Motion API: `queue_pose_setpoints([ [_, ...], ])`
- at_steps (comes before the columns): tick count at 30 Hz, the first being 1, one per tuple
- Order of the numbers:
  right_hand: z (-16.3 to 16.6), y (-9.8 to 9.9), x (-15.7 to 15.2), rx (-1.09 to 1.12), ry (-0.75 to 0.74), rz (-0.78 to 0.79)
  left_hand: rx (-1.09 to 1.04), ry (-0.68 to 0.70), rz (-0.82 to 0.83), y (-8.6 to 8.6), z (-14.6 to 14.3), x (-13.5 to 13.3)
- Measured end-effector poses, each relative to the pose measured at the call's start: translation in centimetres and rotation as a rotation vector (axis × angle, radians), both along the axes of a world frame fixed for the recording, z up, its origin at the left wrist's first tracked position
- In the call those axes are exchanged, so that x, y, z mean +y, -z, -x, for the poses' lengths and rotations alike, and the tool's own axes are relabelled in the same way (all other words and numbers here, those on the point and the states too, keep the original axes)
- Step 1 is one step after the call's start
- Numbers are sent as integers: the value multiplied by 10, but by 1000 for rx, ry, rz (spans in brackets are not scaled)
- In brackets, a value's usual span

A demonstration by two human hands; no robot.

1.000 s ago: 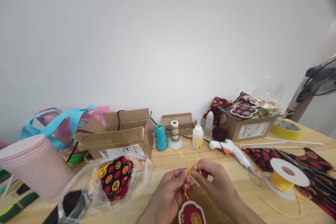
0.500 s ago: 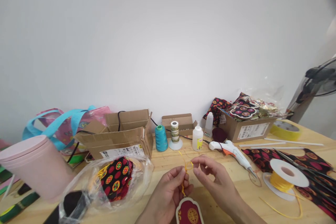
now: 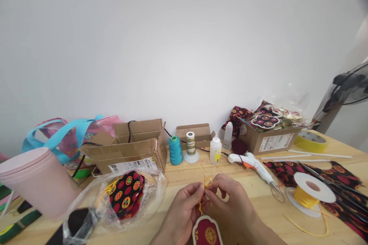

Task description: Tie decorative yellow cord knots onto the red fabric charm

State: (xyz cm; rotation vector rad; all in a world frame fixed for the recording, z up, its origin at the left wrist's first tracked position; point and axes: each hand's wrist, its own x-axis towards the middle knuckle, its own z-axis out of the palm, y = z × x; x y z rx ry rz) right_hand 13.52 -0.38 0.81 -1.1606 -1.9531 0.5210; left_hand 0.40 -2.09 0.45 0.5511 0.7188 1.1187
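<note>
Between my hands is a yellow cord (image 3: 207, 181) with a small loop and loose ends standing up. My left hand (image 3: 188, 208) pinches it just below the loop. My right hand (image 3: 231, 203) is closed at the loop's right side, thumb and forefinger pressed together on the cord. From the cord's lower end hangs a dark red pendant (image 3: 207, 230) with a pale scalloped border and a round gold emblem. The pendant's bottom runs out of view. My fingers hide part of the knotted stretch.
Behind my hands stand a teal thread cone (image 3: 176, 151), a glue bottle (image 3: 215, 150) and a hot glue gun (image 3: 254, 164). At right lie a yellow cord spool (image 3: 323, 187) and scissors (image 3: 330, 183) on patterned fabric. Left are a plastic bag (image 3: 156, 187), cardboard box (image 3: 126, 153) and pink bin (image 3: 37, 183).
My right hand has moved slightly left, against my left hand, and its fingers have closed on the cord by the loop. My left hand keeps its pinch.
</note>
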Motion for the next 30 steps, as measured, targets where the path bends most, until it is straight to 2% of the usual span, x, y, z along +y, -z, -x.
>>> queue_pose_setpoints([
  [5, -2, 0, 1, -6, -6, -39, 78, -35, -17, 0, 0, 3],
  [10, -4, 1, 4, -3, -29, -48, 118, 1, -19, -3, 6, 2],
  [17, -3, 2, 6, 31, -46, 26, 176, 35, -38, -8, 9, 1],
  [24, -3, -2, 7, 141, -168, 75, 168, 20, -11, -6, 10, 0],
  [30, -1, -4, 7, 297, -168, 149, 130, 5, 15, -5, 6, 0],
])
